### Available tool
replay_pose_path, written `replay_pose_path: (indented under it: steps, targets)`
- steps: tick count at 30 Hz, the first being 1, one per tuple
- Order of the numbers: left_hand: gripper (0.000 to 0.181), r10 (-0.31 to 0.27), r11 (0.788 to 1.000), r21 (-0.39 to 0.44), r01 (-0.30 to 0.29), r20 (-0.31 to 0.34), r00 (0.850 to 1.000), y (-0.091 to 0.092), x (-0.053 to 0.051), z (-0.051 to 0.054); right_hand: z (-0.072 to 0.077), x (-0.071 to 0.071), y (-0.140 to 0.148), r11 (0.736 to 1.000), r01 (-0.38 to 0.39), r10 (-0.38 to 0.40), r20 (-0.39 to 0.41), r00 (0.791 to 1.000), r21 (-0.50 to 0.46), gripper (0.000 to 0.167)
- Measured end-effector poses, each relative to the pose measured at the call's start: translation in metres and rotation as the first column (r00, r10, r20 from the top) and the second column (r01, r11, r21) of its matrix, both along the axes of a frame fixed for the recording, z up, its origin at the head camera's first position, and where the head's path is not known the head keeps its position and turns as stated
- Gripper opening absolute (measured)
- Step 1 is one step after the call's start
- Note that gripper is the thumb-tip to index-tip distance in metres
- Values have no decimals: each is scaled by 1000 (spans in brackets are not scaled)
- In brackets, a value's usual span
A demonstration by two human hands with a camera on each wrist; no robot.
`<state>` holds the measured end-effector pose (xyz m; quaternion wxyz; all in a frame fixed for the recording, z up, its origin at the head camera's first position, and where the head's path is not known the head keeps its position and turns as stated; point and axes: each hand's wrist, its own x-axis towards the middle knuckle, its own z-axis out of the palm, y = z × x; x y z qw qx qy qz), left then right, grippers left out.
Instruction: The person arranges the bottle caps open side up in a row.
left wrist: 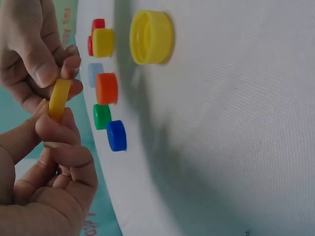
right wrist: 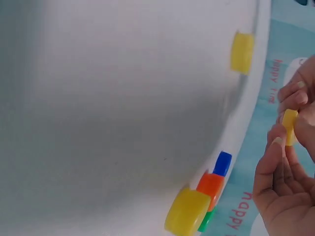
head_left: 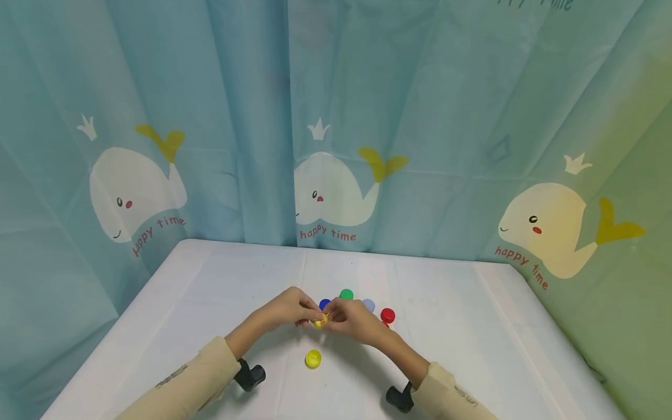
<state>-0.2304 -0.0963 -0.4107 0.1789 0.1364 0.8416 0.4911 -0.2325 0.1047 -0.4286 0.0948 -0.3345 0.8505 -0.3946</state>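
Both hands meet above the white table. My left hand pinches one side of a small yellow cap between thumb and fingers. The opposite side is pinched by my right hand. In the left wrist view the same yellow cap is seen edge-on between the two sets of fingertips. Another yellow cap lies on the table nearer the body, its hollow side showing. Behind the hands lie a blue cap, a green cap, a pale blue cap and a red cap.
The left wrist view also shows an orange cap and a further yellow cap in the group. A white cloth covers the table. Curtains printed with whales hang behind it. Black devices sit at both wrists.
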Motion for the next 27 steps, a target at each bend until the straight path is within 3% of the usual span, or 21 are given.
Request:
replay_pose_path:
  steps: [3,9,15,17,21,27]
  targets:
    - [15,14,1000,3,-14,-1,1000,0,1,2,3,2,2,998,36,-29,124,992,-58,22]
    - [16,28,1000,-13,-28,-27,999,3,3,5,9,4,5,987,122,-86,307,948,-101,24]
    - [16,-26,999,26,28,-68,997,1,10,6,9,5,10,973,187,-105,461,881,-136,21]
    - [17,-50,997,50,54,-70,996,0,12,5,8,7,11,970,189,-93,485,870,-152,20]
    - [17,-93,991,85,99,-70,993,0,15,6,7,12,13,969,182,-82,476,876,-168,18]
    - [18,-120,983,132,132,-95,988,3,12,9,17,17,18,963,170,-79,384,920,-210,15]
